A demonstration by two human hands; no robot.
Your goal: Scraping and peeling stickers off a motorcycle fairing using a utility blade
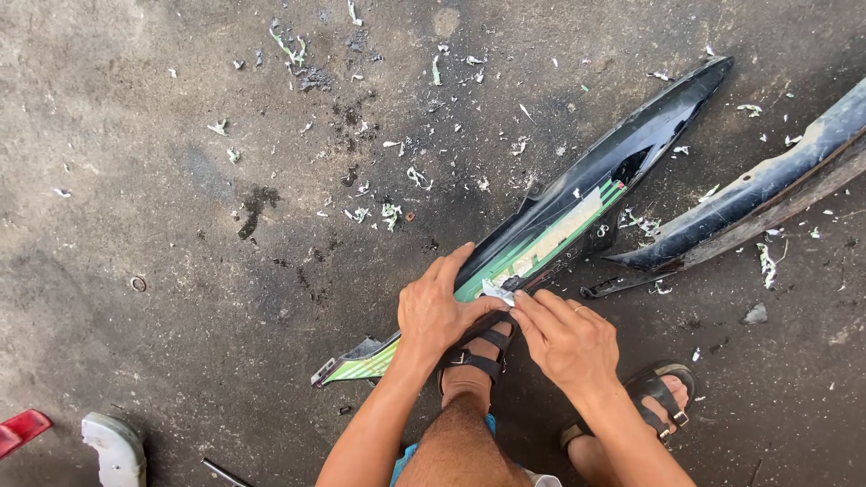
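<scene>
I am peeling the green striped sticker (541, 242) off a long black fairing panel (577, 203) that is lying on the concrete floor (180, 225) by my sandalled feet. My left hand (437, 311) is pressing flat on the panel, fingers spread. My right hand (564, 335) is pinching a lifted, curled sticker flap (497, 292). The remaining strip probably needs a slow, steady pull. The sticker is looking scraped and patchy.

A long body panel (559, 225) lies slantwise on the floor (180, 271), its lower end resting over a sandalled foot (474, 356). A second panel (767, 194) lies to its right, near the floor's right edge. Both hands, left (437, 311) and right (568, 338), rest on the first panel's lower half. Scraps (397, 180) lie scattered behind.
</scene>
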